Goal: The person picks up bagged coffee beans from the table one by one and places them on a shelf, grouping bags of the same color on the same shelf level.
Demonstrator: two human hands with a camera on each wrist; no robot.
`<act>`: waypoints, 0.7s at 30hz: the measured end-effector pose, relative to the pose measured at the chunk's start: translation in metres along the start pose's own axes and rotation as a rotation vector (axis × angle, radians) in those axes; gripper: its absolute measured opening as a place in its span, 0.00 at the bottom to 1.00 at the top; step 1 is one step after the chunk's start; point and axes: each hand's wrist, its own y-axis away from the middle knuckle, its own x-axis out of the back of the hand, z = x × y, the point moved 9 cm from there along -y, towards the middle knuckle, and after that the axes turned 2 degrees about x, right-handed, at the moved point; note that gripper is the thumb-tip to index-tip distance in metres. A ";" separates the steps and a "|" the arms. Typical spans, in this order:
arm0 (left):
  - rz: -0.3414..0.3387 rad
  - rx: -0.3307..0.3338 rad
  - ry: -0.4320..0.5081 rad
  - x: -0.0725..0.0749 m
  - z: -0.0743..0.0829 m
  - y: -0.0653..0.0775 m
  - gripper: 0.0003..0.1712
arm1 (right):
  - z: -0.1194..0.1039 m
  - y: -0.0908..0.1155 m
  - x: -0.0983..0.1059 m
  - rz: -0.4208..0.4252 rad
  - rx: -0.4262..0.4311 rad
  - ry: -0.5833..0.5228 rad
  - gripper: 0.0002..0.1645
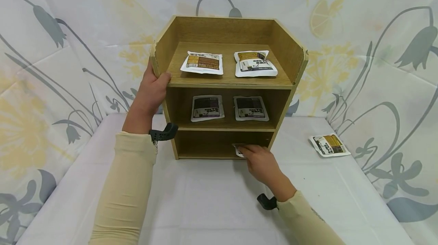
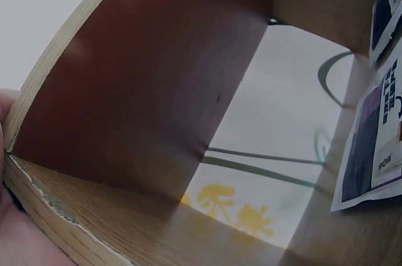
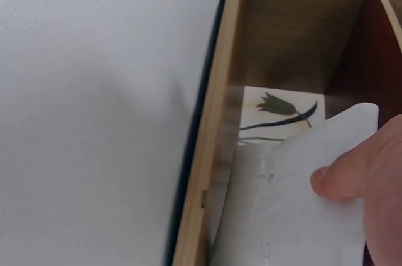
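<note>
A small wooden shelf unit (image 1: pixel 222 128) with three levels stands on the white cloth. My left hand (image 1: pixel 149 91) grips its left side near the top board, thumb in front and the other fingers hidden behind the side panel. Low at the right, my right hand (image 1: pixel 262 166) pinches a white packet (image 3: pixel 282 216) inside the bottom compartment. The thumb lies on the packet's plain face; the fingers beneath are hidden. Two packets with brown labels, one left (image 1: pixel 202 63) and one right (image 1: pixel 256 64), lie on the top level. Two dark-labelled packets (image 1: pixel 207 108) (image 1: pixel 251 108) lie on the middle level.
Another brown-labelled packet (image 1: pixel 330 145) lies on the cloth (image 1: pixel 205 199) to the right of the shelf unit. A patterned curtain (image 1: pixel 369 66) with flowers hangs behind and along both sides. The middle and bottom boards form low compartments with side walls.
</note>
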 end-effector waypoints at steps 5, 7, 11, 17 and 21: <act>0.001 -0.006 -0.003 0.000 0.001 0.000 0.32 | 0.001 -0.002 -0.014 -0.055 -0.008 -0.005 0.19; 0.007 -0.007 -0.006 0.000 0.001 0.000 0.31 | 0.002 -0.004 -0.018 -0.070 -0.011 -0.010 0.19; 0.013 -0.008 -0.010 0.000 0.001 0.000 0.31 | 0.004 -0.007 -0.026 -0.124 -0.025 -0.023 0.19; 0.016 -0.002 -0.021 0.000 0.000 0.000 0.30 | 0.010 -0.011 -0.043 -0.270 -0.081 -0.056 0.22; 0.016 -0.005 -0.026 0.000 0.000 0.000 0.30 | 0.016 -0.013 -0.053 -0.342 -0.116 -0.072 0.25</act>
